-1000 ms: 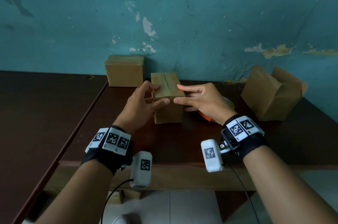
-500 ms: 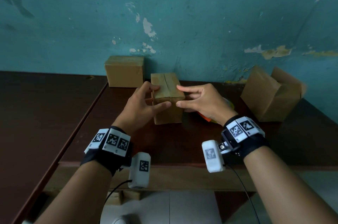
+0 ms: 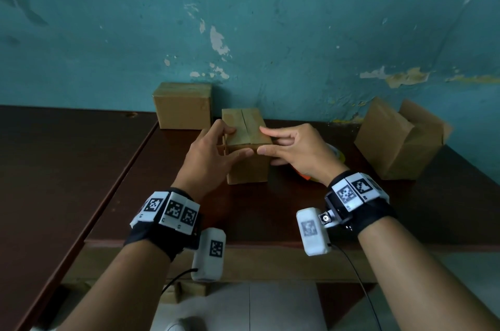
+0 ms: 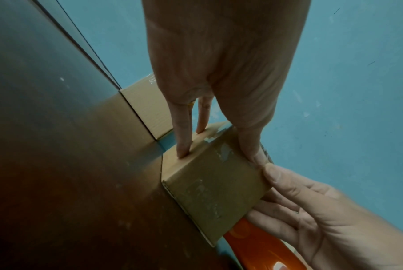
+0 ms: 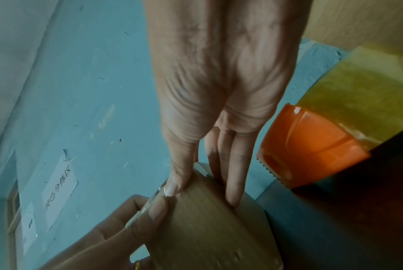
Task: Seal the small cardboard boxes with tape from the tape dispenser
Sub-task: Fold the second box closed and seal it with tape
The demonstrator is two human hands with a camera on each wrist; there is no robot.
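A small closed cardboard box [image 3: 247, 165] stands on the dark wooden table [image 3: 270, 217] near the wall, its top seam running away from me. My left hand [image 3: 235, 141] holds its left upper edge, with the fingers on the side and the thumb on the front top edge. My right hand [image 3: 263, 140] holds the right upper edge the same way, and the two thumbs almost touch. In the left wrist view shiny clear tape [image 4: 221, 151] lies over the box [image 4: 214, 184]. The orange tape dispenser [image 5: 311, 146] with its yellowish roll lies just right of the box [image 5: 209, 228], mostly hidden behind my right hand in the head view.
A closed cardboard box [image 3: 182, 107] sits against the wall at the back left. A larger box with raised flaps [image 3: 397, 141] stands at the right. A second, darker table [image 3: 54, 168] adjoins on the left. The teal wall runs close behind.
Both hands stay on the small box. The thumbs have drawn closer together along its front top edge, and the box has barely moved.
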